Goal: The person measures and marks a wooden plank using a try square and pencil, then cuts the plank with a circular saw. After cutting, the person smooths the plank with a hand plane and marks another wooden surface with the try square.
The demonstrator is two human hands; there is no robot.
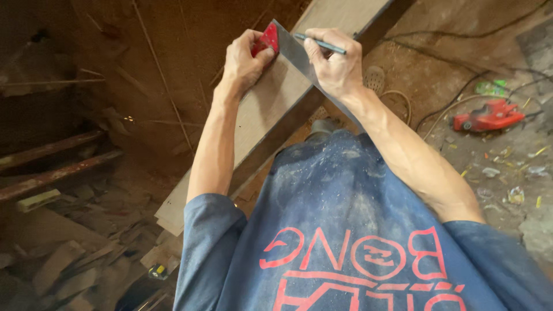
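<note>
Dusty floor lies below a board [271, 109] where the left hand [245, 60] presses a square [288, 49] flat, right hand [337, 66] fingers pinching a pencil [320, 44] on it, no line showing yet.

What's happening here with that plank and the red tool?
A person leans over a long wooden board. The left hand presses the red handle of a try square against the board's edge, its metal blade lying across the wood. The right hand holds a pencil against that blade. A red power tool lies on the dusty floor to the right, with wood scraps piled at lower left.
</note>
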